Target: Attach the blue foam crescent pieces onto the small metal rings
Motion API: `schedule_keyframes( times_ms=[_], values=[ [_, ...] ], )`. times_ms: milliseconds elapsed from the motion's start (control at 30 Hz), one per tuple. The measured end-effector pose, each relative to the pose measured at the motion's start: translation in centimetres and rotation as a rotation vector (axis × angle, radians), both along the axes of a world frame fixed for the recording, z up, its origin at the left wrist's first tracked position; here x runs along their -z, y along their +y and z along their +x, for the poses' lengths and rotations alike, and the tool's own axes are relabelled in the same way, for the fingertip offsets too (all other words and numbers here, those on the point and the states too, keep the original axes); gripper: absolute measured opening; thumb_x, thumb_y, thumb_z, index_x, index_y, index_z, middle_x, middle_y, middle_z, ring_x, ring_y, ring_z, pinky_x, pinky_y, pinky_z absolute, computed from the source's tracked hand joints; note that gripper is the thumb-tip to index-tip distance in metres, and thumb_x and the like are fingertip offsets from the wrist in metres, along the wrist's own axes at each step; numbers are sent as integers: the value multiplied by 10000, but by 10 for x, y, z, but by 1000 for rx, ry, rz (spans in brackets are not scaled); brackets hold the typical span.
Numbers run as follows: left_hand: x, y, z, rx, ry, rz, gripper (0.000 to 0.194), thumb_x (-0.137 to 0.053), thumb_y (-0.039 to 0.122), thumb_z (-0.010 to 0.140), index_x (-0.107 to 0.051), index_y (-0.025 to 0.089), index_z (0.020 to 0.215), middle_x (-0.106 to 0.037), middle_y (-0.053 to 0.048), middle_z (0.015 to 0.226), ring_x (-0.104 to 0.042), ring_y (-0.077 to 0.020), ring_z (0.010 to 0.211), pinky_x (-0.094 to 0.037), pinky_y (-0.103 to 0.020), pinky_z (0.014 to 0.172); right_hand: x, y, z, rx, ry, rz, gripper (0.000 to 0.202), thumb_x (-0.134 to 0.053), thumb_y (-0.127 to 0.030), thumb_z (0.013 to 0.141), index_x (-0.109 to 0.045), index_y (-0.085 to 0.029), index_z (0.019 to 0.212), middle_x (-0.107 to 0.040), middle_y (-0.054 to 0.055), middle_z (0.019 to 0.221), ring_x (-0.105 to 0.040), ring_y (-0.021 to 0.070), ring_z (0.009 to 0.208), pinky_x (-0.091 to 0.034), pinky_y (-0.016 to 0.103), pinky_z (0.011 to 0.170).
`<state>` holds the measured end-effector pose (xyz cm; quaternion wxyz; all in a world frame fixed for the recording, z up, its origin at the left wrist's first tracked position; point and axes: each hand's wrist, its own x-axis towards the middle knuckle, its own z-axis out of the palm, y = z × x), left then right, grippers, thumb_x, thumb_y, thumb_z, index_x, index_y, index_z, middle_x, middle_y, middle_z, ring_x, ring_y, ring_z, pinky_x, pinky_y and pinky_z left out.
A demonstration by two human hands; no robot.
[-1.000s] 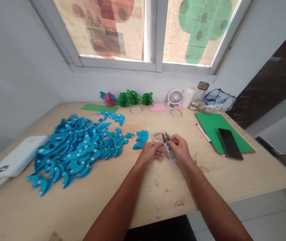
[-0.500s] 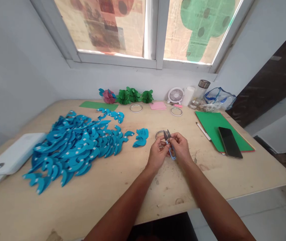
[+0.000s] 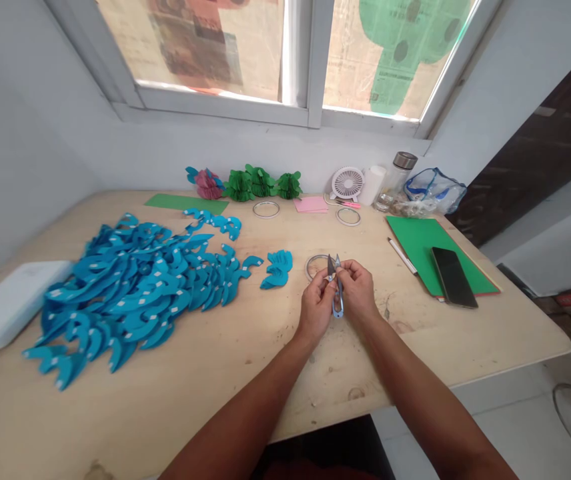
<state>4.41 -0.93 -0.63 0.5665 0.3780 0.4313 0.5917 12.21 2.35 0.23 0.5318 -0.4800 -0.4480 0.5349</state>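
A pair of thread snips with light blue handles is held between both hands, its two pointed blades upward and slightly apart. My left hand is closed on the snips from the left, fingers curled near the blades. From the right, my right hand pinches them close to the other blade. Just behind the hands lies a roll of narrow tape, partly covered by the fingers. To their left sits a small folded blue paper piece.
A big heap of blue paper pieces with white squares spreads over the table's left. A white device lies beside it. At right are green sheets, a phone and a pen. Paper ornaments and a fan line the back.
The snips have turned in my hands, their handles now pointing more straight down toward me. The view has shifted slightly; the paper pieces look unmoved.
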Motion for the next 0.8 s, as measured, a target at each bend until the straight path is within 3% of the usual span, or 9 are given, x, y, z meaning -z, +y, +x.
schedule_keyframes(
  times_ms=[367,600,800],
  values=[
    [6,-3,2,36,30,95,412,-535,363,805,-532,158,1163,-524,33,632,-412,-57,434,-354,-179,433,-8,-7,-1,85,-7,-12,212,-565,-379,710,-449,-209,658,-443,-99,421,-354,64,267,-272,190,264],
    [2,-5,2,-17,42,94,405,-530,392,811,-537,156,1141,-492,44,598,-397,-60,421,-358,-183,423,-11,-5,1,-38,-1,40,335,-503,-481,781,-420,-212,600,-410,-75,403,-362,81,307,-275,209,304],
    [9,-8,-1,-77,322,198,357,-478,349,843,-569,162,1134,-499,33,603,-415,-69,475,-363,-177,475,-9,-1,8,30,-186,191,427,-494,-534,792,-427,-190,548,-398,-51,454,-362,82,435,-294,215,418]
  ],
)
